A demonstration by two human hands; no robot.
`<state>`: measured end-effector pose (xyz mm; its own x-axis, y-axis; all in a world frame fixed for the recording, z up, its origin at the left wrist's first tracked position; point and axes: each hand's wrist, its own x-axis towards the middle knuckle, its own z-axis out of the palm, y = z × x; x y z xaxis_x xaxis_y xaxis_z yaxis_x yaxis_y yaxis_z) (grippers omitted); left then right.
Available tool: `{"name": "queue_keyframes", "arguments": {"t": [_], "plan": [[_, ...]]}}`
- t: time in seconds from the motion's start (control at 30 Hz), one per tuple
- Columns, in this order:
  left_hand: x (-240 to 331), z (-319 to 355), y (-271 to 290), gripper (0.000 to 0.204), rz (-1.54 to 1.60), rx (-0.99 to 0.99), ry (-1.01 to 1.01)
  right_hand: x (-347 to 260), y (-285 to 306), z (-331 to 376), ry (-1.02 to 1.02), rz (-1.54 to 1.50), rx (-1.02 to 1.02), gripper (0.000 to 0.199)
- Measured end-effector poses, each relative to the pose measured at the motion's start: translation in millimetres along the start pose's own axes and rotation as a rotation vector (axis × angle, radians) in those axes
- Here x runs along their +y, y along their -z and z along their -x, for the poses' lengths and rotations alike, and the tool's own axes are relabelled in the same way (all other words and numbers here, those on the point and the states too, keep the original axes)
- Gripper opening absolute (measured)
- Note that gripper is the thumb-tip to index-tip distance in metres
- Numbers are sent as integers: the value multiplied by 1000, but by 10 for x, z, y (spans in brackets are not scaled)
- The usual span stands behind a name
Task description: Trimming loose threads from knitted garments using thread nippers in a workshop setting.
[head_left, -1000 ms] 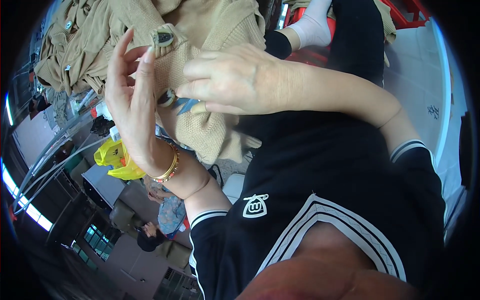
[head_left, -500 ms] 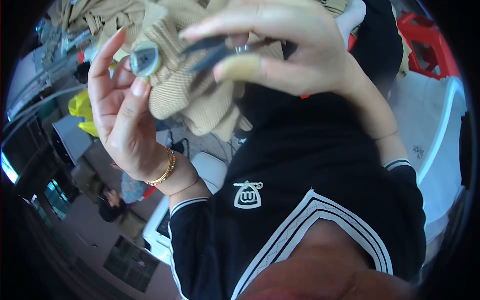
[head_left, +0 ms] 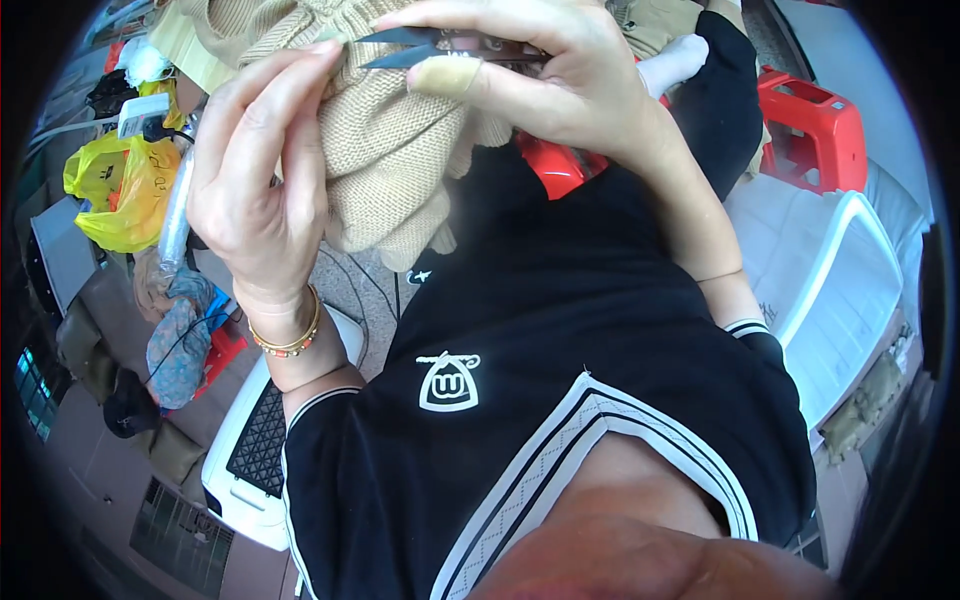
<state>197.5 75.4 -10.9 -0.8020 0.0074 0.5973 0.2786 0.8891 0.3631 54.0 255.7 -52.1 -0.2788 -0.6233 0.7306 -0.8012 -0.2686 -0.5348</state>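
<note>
My right hand (head_left: 590, 90) grips the snips (head_left: 415, 36), now brought beside my left hand (head_left: 258, 190), fingertips together on I can't tell what, the sweater (head_left: 390, 160) within cutting reach.

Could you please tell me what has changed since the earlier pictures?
The left hand, open a second ago, has pinched shut at the knit. The right hand has brought the snips upward in view, blades toward the left hand. It still holds them.

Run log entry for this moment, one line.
left hand: pinches beige knit garment | right hand: holds dark snips, blades apart | blade tips: near left fingertips | surroundings: yellow bag, red stool
</note>
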Motion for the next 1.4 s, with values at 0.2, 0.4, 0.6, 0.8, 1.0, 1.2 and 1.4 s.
{"name": "queue_keyframes", "arguments": {"t": [0.2,0.4,0.6,0.8,1.0,1.2,1.4], "plan": [[-43,58,1,29,99,-31,88,-177,127,11,-317,-283,-44,37],[-140,-43,135,32,226,-272,59,-55,61,26,-278,-445,-13,38],[-197,-110,95,26,60,-303,35,-144,126,71,-411,-352,-11,37],[-218,-97,29,19,-29,-266,77,-120,89,36,-395,-312,-1,37],[-394,-33,-144,9,198,-111,19,-109,153,19,-384,-273,-37,36],[-421,-36,-242,8,266,98,13,9,134,4,-267,-173,-103,27],[-453,10,-279,8,414,139,149,172,152,-332,60,-13,-138,31]]}}
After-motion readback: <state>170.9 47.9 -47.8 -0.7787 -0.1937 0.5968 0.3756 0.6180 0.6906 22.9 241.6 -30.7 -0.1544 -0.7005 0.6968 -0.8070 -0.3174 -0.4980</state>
